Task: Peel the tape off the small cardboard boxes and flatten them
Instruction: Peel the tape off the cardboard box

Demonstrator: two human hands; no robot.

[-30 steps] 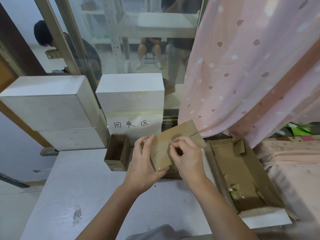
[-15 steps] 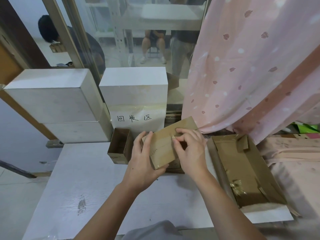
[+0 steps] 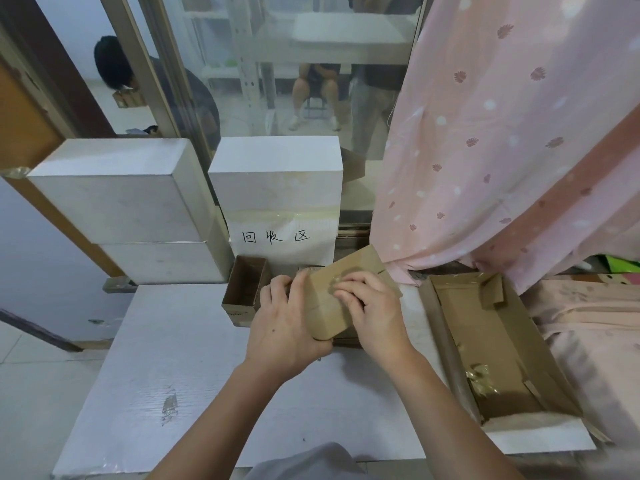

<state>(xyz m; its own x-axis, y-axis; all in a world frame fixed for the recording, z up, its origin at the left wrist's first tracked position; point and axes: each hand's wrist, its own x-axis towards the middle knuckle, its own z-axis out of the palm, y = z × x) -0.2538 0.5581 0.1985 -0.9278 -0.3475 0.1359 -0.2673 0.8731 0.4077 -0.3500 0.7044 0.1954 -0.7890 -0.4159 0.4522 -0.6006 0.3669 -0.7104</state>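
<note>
My left hand (image 3: 282,336) grips the small box (image 3: 341,292) above the surface (image 3: 194,386); right hand (image 3: 372,308) pinches at the tape (image 3: 337,279) on top. Best to lift one corner first, then pull low along the seam.

Around the table (image 3: 194,375) are two hands (image 3: 287,330), three cardboard boxes (image 3: 341,296), three white foam blocks (image 3: 273,174), one pink curtain (image 3: 502,150) and one crumpled tape wad (image 3: 479,377).
</note>
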